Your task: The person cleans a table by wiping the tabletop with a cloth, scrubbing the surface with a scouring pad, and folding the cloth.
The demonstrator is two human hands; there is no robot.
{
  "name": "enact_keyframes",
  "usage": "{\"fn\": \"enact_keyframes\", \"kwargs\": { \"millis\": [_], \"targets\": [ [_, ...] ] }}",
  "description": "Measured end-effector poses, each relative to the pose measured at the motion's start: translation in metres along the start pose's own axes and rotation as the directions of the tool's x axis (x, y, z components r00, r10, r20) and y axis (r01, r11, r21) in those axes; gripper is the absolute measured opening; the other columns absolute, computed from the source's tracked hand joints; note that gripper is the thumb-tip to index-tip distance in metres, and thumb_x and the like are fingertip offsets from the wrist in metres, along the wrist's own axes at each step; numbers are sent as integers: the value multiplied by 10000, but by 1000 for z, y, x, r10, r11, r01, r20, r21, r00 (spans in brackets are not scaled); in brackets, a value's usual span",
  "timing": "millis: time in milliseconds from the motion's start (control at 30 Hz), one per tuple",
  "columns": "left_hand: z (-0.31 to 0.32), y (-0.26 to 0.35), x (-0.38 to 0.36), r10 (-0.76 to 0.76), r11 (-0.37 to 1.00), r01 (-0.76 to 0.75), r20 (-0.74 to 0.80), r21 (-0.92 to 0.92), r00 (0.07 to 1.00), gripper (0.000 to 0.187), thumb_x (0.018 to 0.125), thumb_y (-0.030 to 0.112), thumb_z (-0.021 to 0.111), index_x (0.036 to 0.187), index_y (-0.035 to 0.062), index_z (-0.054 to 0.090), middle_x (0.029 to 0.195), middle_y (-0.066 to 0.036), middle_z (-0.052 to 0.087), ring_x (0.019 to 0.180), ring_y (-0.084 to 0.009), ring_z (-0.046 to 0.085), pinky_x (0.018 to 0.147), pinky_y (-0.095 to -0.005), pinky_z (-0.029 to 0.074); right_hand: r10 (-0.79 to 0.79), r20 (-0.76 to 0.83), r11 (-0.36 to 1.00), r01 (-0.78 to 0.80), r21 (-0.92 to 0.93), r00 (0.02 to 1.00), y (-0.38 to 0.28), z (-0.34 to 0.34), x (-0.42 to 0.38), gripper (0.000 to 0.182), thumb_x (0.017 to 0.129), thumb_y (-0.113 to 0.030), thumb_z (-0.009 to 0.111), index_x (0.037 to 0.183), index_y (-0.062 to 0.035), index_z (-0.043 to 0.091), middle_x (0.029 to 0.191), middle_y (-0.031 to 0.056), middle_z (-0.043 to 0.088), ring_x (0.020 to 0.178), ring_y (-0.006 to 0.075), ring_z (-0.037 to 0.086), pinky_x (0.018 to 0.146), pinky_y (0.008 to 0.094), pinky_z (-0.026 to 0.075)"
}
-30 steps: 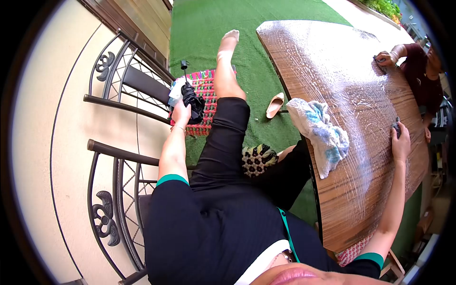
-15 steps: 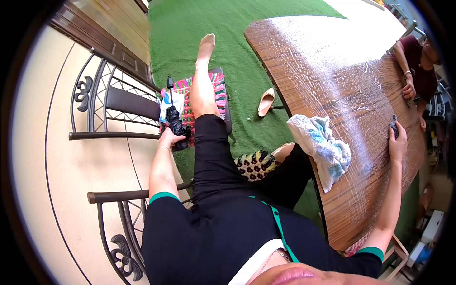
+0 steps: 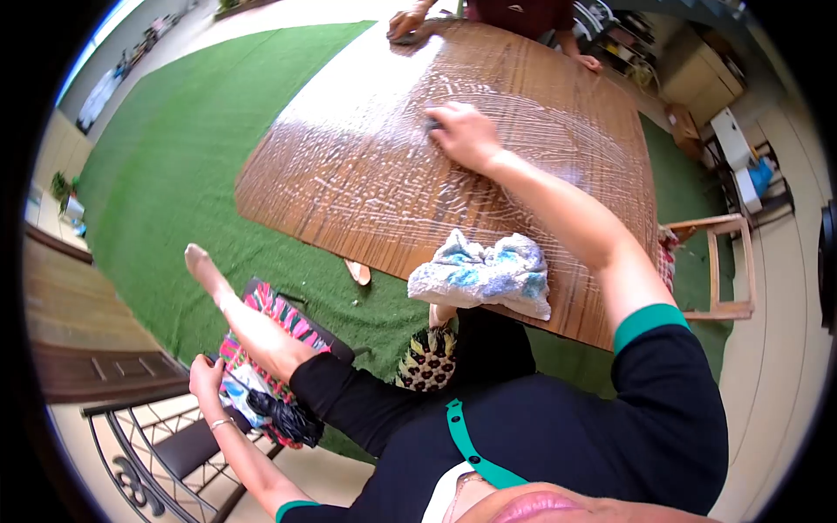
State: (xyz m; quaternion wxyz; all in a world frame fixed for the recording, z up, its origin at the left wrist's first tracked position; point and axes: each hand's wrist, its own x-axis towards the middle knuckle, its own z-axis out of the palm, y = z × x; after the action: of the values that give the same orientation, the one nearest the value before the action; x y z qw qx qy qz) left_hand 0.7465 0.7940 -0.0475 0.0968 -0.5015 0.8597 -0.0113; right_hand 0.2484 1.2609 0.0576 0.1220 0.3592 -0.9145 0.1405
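Observation:
My right hand (image 3: pixel 466 138) is over the wet, foam-streaked wooden table top (image 3: pixel 366 174), its fingers closed on a small dark grey scrubber (image 3: pixel 432 125) pressed to the surface. A white towel with blue patches (image 3: pixel 484 277) lies bunched on the near edge. At the lower left, my left hand (image 3: pixel 207 376) is beside a chair, its fingers curled at a small dark thing too unclear to name. Near it lie a crumpled black item (image 3: pixel 286 418) and a white and blue packet (image 3: pixel 248 380).
Across the table, a co-worker's hand (image 3: pixel 407 24) holds a dark pad; the other hand (image 3: pixel 589 63) rests at the edge. My outstretched leg (image 3: pixel 257 336) lies over a padded seat with a colourful woven cover (image 3: pixel 283 312). A wooden frame (image 3: pixel 741 266) stands right.
The view has swung toward the table. My right hand has moved from the table's side to farther in over the foam, and my left hand has moved away from the crumpled black item.

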Motion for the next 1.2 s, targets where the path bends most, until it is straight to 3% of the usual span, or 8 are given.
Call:
{"fn": "enact_keyframes", "kwargs": {
  "millis": [133,300,367,567,700,833,967,1200],
  "targets": [
    [-66,153,-11,377,759,-554,-464,-342,802,314,892,240,705,1142,71,618,934,-125,674,816,-291,658,737,-411,521,-86,18,996,85,21,996,-82,45,62,278,927,-289,642,1149,-122,647,1142,69,621,1111,259,611,927,398,519],
    [-47,268,-22,379,384,-687,-573,-617,727,171,991,150,584,933,-8,615,750,-103,609,640,-201,553,621,-327,456,-11,104,1000,13,-12,994,-74,39,79,280,958,-317,604,1188,-163,640,1146,56,636,1078,227,618,873,358,536],
    [-4,285,-39,366,49,-470,-422,-882,830,188,1016,130,535,911,-3,617,694,-39,572,605,-90,507,561,-268,413,127,104,989,-118,-90,986,-29,35,67,245,1016,-320,534,1204,-196,632,1096,29,626,970,159,602,793,279,549],
    [163,302,-112,538,-137,301,184,-944,823,197,1004,198,587,960,15,647,741,-9,582,618,-81,547,559,-199,442,504,-201,843,-530,-98,840,169,-16,-40,307,916,-299,649,1185,-149,646,1153,93,651,1080,271,638,919,424,530],
    [246,309,-153,471,51,524,483,-850,738,152,963,172,623,1000,25,615,742,-23,596,571,-89,549,493,-216,422,574,-408,723,-673,-155,710,290,-59,-162,378,873,-350,635,1206,-177,677,1221,117,674,1084,357,651,920,474,523],
    [242,324,-162,600,224,195,293,-955,744,217,916,203,661,974,-6,646,805,-69,685,685,-138,655,639,-287,538,694,-270,591,-742,-316,668,392,-87,-221,385,871,-367,633,1180,-142,679,1203,142,681,1057,368,664,888,471,537],
    [268,324,-155,570,323,114,290,-939,769,305,877,278,682,973,-11,664,864,-137,713,756,-224,696,712,-351,555,676,-243,594,-709,-380,696,329,-71,-150,386,885,-363,630,1209,-155,662,1215,142,677,1101,364,645,910,475,526],
    [252,311,-159,557,558,-42,337,-828,759,366,850,333,664,979,-9,686,973,-191,720,938,-341,687,839,-424,541,163,-152,952,-195,-234,975,102,29,49,350,931,-336,619,1225,-147,634,1226,104,656,1123,304,636,937,431,519]
  ]
}}
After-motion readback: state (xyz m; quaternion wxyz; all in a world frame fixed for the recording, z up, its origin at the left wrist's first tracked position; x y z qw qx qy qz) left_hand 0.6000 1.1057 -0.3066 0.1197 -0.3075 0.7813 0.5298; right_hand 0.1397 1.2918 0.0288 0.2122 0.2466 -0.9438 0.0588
